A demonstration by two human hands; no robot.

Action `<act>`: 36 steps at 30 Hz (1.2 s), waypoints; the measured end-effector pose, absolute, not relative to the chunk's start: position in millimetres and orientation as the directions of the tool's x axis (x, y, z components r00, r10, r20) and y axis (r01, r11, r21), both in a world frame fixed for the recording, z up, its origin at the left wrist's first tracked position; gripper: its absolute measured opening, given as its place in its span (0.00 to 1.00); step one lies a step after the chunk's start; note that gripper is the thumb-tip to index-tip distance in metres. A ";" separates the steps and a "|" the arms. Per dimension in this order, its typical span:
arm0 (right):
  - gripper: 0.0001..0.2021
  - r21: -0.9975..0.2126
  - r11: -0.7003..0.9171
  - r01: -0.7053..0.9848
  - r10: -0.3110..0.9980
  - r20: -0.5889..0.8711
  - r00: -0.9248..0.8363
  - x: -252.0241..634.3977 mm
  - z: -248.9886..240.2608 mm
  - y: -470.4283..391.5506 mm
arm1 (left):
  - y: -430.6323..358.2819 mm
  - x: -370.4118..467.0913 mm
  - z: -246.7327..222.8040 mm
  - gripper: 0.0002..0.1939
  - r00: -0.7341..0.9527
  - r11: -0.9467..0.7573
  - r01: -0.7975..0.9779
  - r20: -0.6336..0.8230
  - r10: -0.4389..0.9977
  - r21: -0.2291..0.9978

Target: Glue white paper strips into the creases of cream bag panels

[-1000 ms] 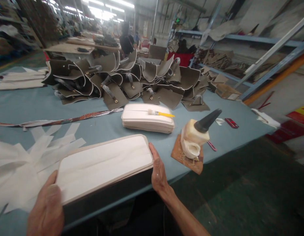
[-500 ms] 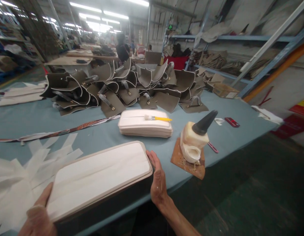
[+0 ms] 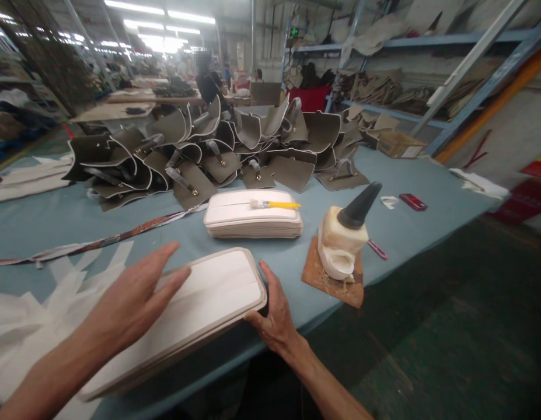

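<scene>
On the blue-green cloth-covered table (image 3: 410, 233), a stack of white, round-cornered oblong panels with beige edges (image 3: 217, 280) is clasped at its right end between the right hand's (image 3: 276, 312) thumb and fingers; above it the left hand (image 3: 134, 297) is held spread, contact uncertain. A white label (image 3: 412, 151) is borne by a brown cardboard box (image 3: 395, 142), its writing illegible. A squarish cream container (image 3: 331, 224), contents hidden, is topped by a black cone (image 3: 360, 207).

Shows bare left hand (image 3: 130, 297), bare right hand (image 3: 276, 312) and lean, uncovered forearms (image 3: 325, 376). Wears dark, near-black clothing (image 3: 270, 382) over the lap, perhaps trousers or an apron, too shadowed to tell.
</scene>
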State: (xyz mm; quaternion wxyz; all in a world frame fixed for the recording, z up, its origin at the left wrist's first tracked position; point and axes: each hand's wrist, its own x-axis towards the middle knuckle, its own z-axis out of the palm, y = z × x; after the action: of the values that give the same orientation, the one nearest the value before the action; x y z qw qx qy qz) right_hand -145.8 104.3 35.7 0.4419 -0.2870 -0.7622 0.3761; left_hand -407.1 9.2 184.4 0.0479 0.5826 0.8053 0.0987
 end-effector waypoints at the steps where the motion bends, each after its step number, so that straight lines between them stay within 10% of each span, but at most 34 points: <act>1: 0.50 -0.809 0.577 0.109 0.752 0.475 -0.457 -147.1 35.5 105.0 | 31.5 -397.0 184.3 0.41 -0.266 0.270 0.934 -0.049 0.963 0.234; 14: 0.49 -0.783 0.614 0.102 0.726 0.510 -0.460 -153.4 25.7 105.5 | 78.6 -361.9 154.9 0.31 -0.170 0.184 0.963 -0.087 0.982 0.195; 20: 0.33 -0.688 0.712 0.142 0.695 0.659 -0.288 -149.8 17.1 128.7 | 74.8 -367.6 131.0 0.25 -0.133 0.109 0.973 0.109 0.985 0.203; 26: 0.16 -0.729 0.582 0.361 0.809 0.566 -0.159 -140.7 106.7 200.0 | 68.5 -365.3 120.4 0.24 -0.110 0.059 0.980 0.264 0.958 0.192; 30: 0.18 -0.465 0.525 0.713 0.838 0.429 -0.337 -149.0 154.7 264.7 | 67.8 -368.2 113.3 0.25 -0.098 0.030 0.973 0.295 0.950 0.228; 36: 0.17 -0.259 0.571 0.779 0.820 0.233 -0.523 -152.4 164.5 317.9 | 76.9 -387.4 123.2 0.28 -0.106 0.056 0.973 0.219 0.970 0.225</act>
State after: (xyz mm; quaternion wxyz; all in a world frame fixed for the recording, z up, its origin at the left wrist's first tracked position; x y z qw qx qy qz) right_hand -152.4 317.9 164.5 0.1660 -0.4590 -0.8706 0.0614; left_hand -387.4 76.9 123.2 -0.0044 0.6684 0.7266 0.1589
